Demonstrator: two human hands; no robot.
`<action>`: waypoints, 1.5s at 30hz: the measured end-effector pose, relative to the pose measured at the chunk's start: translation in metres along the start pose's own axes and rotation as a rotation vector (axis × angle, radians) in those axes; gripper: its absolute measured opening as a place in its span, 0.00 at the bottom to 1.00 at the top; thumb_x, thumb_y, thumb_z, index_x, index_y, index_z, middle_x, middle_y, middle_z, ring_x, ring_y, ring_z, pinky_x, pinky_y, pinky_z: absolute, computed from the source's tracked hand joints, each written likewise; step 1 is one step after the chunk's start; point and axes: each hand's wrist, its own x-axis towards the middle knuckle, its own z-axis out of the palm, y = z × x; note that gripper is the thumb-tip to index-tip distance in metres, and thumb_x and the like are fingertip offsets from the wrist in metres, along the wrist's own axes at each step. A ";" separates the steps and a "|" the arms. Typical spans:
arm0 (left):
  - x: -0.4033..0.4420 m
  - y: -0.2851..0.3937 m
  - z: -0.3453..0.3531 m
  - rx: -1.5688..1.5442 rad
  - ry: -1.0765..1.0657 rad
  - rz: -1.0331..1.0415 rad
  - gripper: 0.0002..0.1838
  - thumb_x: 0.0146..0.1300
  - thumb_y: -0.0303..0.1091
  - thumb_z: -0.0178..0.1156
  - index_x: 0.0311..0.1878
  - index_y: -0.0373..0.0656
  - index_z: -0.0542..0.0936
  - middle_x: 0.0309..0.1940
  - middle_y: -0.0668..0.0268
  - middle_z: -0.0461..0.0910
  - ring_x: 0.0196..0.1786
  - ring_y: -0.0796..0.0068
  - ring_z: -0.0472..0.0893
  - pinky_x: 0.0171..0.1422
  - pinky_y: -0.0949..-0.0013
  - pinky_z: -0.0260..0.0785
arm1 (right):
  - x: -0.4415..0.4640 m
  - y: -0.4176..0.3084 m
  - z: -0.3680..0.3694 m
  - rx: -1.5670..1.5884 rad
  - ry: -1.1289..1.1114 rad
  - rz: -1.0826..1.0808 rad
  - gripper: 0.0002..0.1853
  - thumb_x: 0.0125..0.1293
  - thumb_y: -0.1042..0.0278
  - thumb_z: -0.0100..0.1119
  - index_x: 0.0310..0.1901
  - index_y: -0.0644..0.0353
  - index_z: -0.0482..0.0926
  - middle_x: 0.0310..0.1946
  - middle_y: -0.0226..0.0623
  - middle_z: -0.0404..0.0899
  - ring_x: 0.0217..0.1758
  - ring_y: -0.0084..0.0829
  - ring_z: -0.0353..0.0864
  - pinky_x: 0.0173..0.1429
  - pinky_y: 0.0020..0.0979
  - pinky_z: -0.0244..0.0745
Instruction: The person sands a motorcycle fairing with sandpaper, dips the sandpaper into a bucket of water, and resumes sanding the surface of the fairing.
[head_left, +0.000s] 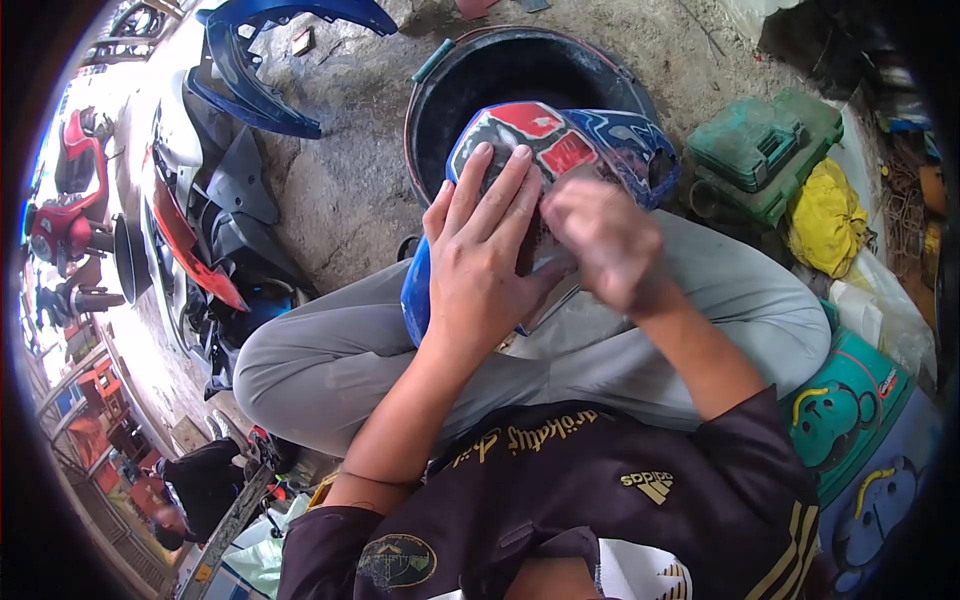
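Observation:
A blue panel with red, white and dark patches [535, 121] lies across the lap, its far end over a black basin [450, 110]. My left hand [487, 225] rests flat on the panel's left part, fingers spread and pointing away from me. Close to its right, my right hand [605, 240] is over the panel, smeared by motion, with its fingers curled. Whatever it may hold is hidden in the blur.
Blue curved panels [255, 85] lie on the floor at the far left, near dark and red fairings [190, 245]. At right are a green case [750, 145], a yellow bag [828, 215] and a teal box [850, 390]. A person [195, 495] is at lower left.

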 end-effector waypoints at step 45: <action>0.002 0.000 -0.001 -0.005 -0.023 -0.003 0.52 0.40 0.47 0.88 0.75 0.43 0.84 0.82 0.62 0.78 0.88 0.49 0.68 0.87 0.43 0.58 | 0.002 0.001 0.003 0.074 0.053 0.088 0.11 0.69 0.85 0.65 0.50 0.64 0.87 0.49 0.48 0.91 0.55 0.50 0.93 0.59 0.44 0.89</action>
